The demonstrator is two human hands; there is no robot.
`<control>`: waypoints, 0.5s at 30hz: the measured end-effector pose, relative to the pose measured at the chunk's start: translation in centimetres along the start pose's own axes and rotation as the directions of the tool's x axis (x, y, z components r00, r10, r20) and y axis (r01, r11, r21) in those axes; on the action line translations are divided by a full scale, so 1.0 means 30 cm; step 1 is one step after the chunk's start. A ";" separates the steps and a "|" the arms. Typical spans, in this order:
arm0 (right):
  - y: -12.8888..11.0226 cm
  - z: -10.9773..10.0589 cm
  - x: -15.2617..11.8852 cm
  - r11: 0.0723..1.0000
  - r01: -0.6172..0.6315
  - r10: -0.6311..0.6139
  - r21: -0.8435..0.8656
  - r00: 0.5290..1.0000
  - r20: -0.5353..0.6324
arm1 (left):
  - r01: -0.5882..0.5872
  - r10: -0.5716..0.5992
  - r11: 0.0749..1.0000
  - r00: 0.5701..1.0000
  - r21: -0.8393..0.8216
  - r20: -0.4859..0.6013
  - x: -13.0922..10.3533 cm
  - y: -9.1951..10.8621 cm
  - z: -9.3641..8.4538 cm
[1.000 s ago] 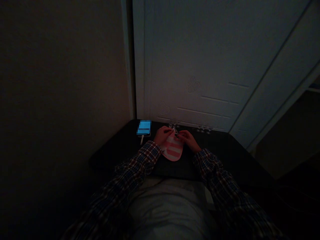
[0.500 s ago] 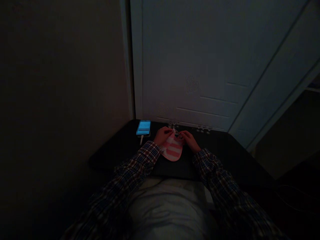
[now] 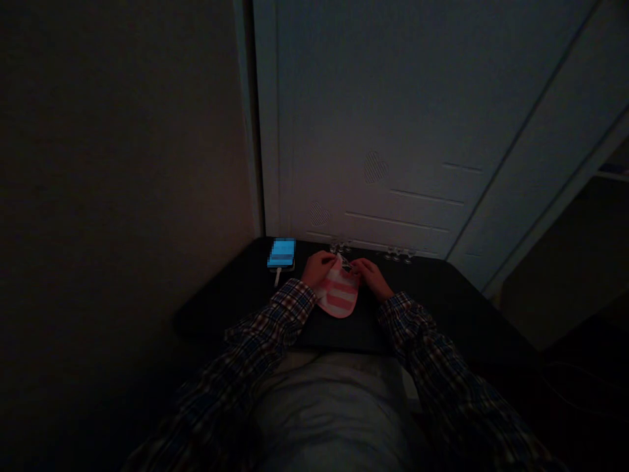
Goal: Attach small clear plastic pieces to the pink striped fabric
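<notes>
1. In the head view, two hands are working on one pink-and-white striped cloth [image 3: 341, 292]. The cloth is lying in the middle of the dark tabletop [image 3: 432, 301], between the hands.
2. The left hand [image 3: 317, 269] is pinching the cloth's top edge. The right hand [image 3: 373, 276] is curling its fingers close by, at the top right. I cannot tell if it is pinching the cloth or the tiny shiny bit [image 3: 346, 263] there.
3. The person seems to be fiddling with that top edge. I am guessing the next move is calling for a steady left hand and small, careful fingers on the right, because the light is staying so dim.
4. Counting now: one phone [image 3: 282, 253] is glowing blue at the back left, and one white cord [image 3: 278, 277] is poking out from it.
5. Two bunches of clear little things are sitting along the back: one bunch [image 3: 340, 246] behind the cloth, another bunch [image 3: 396, 256] farther right. The right bunch is showing about three; the left is looking too dim for counting.
6. Two hearts [image 3: 376, 168] are decorating the white panel [image 3: 417, 118] behind.
</notes>
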State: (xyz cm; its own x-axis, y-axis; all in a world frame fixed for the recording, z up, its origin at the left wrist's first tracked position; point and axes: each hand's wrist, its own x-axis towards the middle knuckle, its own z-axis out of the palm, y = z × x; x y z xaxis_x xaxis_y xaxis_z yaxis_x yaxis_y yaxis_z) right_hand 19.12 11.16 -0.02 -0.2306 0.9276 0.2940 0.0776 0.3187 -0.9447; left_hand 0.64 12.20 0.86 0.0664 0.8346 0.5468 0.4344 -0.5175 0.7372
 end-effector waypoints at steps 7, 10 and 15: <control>0.002 0.005 -0.002 1.000 0.013 -0.014 0.014 1.000 0.023 | 0.030 -0.029 0.999 0.999 0.023 -0.037 0.006 -0.022 0.002; 0.008 0.004 -0.003 1.000 0.011 -0.011 0.014 0.999 0.036 | 0.024 -0.024 1.000 0.999 0.019 -0.037 0.006 -0.016 0.000; 0.014 0.002 0.000 1.000 0.002 -0.003 0.030 0.999 0.032 | -0.006 0.006 1.000 1.000 0.002 -0.010 0.004 0.003 -0.005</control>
State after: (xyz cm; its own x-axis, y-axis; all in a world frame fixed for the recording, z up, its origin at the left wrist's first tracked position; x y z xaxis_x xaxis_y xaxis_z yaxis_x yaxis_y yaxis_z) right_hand 19.11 11.29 -0.44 -0.2618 0.9200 0.2917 0.0482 0.3143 -0.9481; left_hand 0.55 12.23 1.06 0.0604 0.8296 0.5550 0.4361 -0.5221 0.7330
